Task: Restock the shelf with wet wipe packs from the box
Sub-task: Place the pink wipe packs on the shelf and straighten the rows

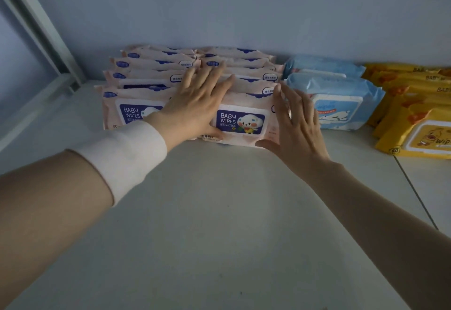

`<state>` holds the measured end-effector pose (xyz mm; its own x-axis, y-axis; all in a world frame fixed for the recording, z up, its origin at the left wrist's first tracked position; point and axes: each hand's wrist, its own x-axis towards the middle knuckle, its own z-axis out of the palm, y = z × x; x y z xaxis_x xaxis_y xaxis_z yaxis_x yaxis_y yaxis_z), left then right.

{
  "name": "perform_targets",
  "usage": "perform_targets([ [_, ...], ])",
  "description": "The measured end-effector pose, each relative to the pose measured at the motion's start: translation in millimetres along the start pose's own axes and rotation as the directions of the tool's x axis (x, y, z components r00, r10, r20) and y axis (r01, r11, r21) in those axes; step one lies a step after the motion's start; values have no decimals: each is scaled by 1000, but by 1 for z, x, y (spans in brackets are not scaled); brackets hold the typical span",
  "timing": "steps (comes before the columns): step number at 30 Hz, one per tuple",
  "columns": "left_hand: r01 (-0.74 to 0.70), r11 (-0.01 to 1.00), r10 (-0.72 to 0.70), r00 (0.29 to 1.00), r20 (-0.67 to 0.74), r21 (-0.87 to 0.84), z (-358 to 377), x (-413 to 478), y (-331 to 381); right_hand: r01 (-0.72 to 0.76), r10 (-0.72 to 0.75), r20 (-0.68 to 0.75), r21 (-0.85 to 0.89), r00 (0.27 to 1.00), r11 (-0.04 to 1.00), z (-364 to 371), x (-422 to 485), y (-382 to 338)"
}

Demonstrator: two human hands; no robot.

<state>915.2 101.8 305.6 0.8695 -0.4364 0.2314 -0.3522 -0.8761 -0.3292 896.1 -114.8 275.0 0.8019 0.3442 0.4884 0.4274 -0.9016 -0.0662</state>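
Head view: white shelf (219,212) stocked in rows, both hands on the pink packs (244,119).
The left hand (195,107) lies on them, fingers flat and spread; the right hand (300,126), fingers straight and apart, touches their right edge; blue packs (336,100) sit just right of those fingers, yellow packs (415,119) farther right.

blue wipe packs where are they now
In the head view the blue wipe packs lie right of centre, between the pink packs and the yellow packs, by the right hand.

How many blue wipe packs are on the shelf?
2: the front blue pack beside the pink rows, the rear blue pack right behind it. More may be hidden.
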Motion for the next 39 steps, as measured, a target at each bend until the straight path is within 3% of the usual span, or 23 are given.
perform_targets([
  [4,3,1000,-3,1000,20,15,-2,3,1,-52,52,19,6,998,999,5,3,-8],
  [9,-8,1000,9,1000,-28,19,1,12,-4,-121,124,-78,32,989,992,15,10,-15],
  [13,-36,999,36,999,-3,3,2,16,-9,-122,123,-46,37,991,992,19,14,-12],
  [16,-60,988,67,997,46,-141,-4,21,-20,-92,93,-8,95,996,991,15,12,-1],
  [19,-59,964,89,990,106,-260,-12,29,-32,-170,181,-46,184,982,968,11,5,8],
  [21,-55,959,97,986,138,-278,-14,32,-36,-265,294,-67,281,953,922,11,-2,8],
  [24,-19,936,81,983,164,-351,-11,34,-37,-445,480,44,456,876,771,20,-5,-3],
  [27,1,924,71,982,173,-383,-8,35,-38,-605,609,182,507,772,614,33,-2,-10],
  [29,2,925,67,984,166,-381,-7,35,-39,-626,634,189,513,750,587,36,0,-11],
  [35,-20,934,67,990,122,-356,-7,35,-41,-657,642,187,381,744,650,37,8,-14],
  [39,-31,959,81,982,170,-280,-14,33,-35,-652,606,242,273,758,707,28,11,-13],
])
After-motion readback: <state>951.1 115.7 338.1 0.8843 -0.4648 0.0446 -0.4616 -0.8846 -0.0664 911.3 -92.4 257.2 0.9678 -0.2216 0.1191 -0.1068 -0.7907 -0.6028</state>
